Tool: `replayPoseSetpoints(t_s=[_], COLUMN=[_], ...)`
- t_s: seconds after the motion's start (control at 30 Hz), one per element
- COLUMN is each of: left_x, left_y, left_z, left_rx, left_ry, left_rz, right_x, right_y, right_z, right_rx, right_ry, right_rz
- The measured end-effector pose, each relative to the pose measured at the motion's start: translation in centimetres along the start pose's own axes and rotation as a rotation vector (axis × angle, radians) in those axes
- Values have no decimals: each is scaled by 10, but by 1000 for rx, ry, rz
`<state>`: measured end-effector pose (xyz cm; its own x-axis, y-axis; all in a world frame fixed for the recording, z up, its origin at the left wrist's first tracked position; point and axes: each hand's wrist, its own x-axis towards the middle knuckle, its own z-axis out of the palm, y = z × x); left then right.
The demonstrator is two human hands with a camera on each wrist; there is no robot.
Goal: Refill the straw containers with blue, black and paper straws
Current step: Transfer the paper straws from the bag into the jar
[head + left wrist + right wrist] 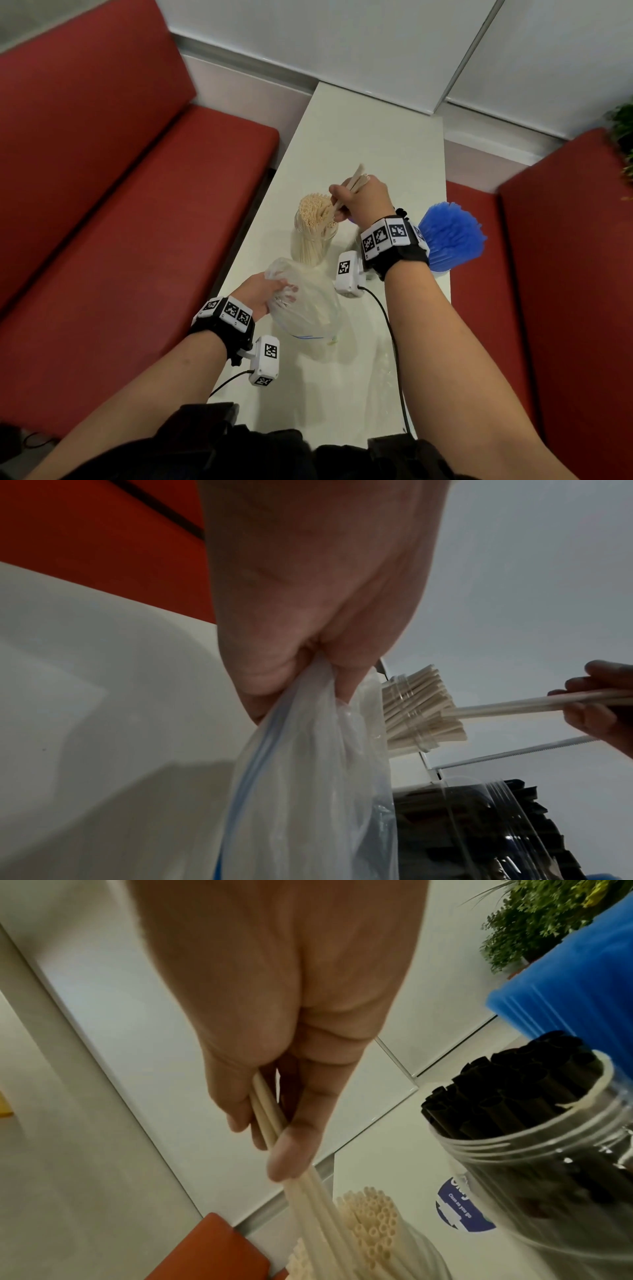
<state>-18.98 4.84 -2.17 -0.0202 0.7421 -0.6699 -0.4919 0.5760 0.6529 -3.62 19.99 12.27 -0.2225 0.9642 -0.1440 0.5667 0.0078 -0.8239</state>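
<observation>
Paper straws pinched in right hand fingers, tips at packed paper-straw jar on desk | left hand grips plastic bag | risk: jar full, tips jam, buckle or push jar over | black-straw jar close by, elbow room tight

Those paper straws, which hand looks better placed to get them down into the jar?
The right hand. It already pinches a few paper straws, their lower ends at the mouth of the packed jar. The left hand is busy gripping the plastic bag.
</observation>
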Motion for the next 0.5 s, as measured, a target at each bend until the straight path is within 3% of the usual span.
replayPoseSetpoints(t_s=[0.5], left_x=[9], left_y=[-2], left_z=[-12], left_rx=[8], left_ry=[46], left_rz=[-37], right_x=[25], right_y=[26], right_z=[16], right_rx=[21], right_ry=[279], right_rz=[139])
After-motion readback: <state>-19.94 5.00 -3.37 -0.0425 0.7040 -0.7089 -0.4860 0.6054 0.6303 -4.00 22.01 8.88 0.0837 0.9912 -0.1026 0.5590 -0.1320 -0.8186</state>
